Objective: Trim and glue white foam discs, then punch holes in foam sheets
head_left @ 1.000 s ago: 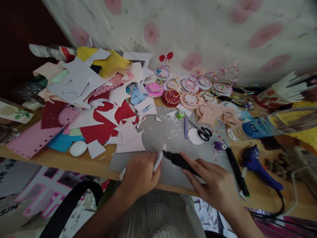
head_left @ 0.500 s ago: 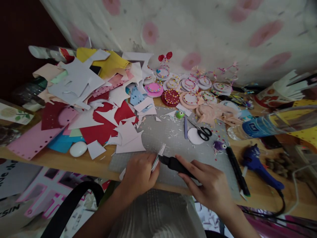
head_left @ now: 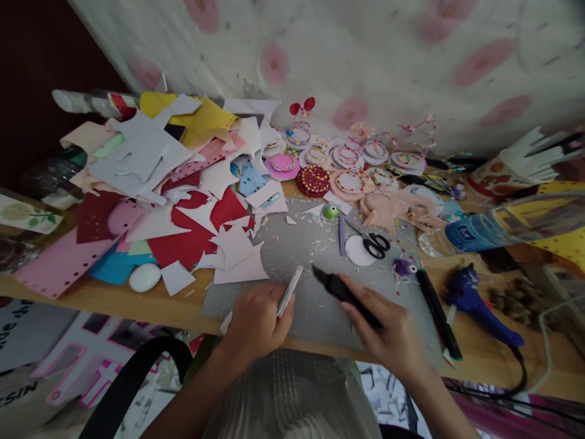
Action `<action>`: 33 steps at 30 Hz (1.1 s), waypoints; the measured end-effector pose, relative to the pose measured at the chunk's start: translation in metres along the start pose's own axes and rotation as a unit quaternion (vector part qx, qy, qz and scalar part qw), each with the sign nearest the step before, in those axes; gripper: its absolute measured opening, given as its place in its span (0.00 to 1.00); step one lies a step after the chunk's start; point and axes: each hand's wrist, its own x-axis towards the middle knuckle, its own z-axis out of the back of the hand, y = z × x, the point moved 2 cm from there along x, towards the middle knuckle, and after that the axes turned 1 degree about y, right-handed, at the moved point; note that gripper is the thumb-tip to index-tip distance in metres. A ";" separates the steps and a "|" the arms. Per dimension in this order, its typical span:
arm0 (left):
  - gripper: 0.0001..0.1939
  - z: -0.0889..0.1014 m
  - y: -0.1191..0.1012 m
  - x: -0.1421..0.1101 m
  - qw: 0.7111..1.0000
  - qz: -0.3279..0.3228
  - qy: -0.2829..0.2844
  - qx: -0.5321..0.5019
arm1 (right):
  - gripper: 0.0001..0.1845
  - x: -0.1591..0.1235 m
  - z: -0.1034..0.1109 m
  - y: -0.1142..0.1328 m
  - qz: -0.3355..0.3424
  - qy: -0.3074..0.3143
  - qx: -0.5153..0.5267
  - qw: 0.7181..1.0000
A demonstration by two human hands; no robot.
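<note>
My left hand (head_left: pixel 256 320) is closed on a small stack of white paper pieces (head_left: pixel 289 290), held on edge over the grey cutting mat (head_left: pixel 299 253). My right hand (head_left: pixel 388 332) grips a black glue gun (head_left: pixel 340 289), its nozzle pointing left and a short way from the paper stack. Both hands hover over the near edge of the mat, just above the wooden table's front edge (head_left: pixel 137 299).
A heap of cut coloured paper scraps (head_left: pixel 159 183) covers the left of the table. Decorated round paper discs (head_left: pixel 350 164) lie at the back. Black-handled scissors (head_left: pixel 372 242), a black marker (head_left: pixel 436 314), a blue glue gun (head_left: pixel 475 302) and a plastic bottle (head_left: pixel 493 228) lie to the right.
The black glue gun's nozzle touched the paper stack before; my right hand has drawn it back to the right, leaving a gap. My left hand has barely moved.
</note>
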 end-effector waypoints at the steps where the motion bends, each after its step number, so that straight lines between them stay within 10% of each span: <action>1: 0.13 0.001 0.000 0.001 1.000 0.002 0.002 0.001 | 0.24 -0.001 0.000 0.006 0.024 0.021 0.010 0.999; 13: 0.13 0.001 0.001 0.002 1.000 -0.005 0.007 0.006 | 0.23 -0.001 -0.002 0.024 0.073 0.038 -0.050 0.995; 19: 0.14 -0.003 0.004 -0.008 0.999 -0.029 0.001 0.020 | 0.23 0.003 -0.003 -0.007 -0.072 -0.039 -0.112 0.990; 25: 0.15 -0.009 0.005 -0.012 0.999 -0.022 -0.034 0.012 | 0.22 0.005 -0.012 -0.009 -0.106 -0.043 0.122 0.986; 33: 0.11 -0.016 -0.004 -0.003 0.994 -0.017 -0.030 -0.107 | 0.28 0.014 -0.035 0.027 -0.185 -0.007 0.370 0.910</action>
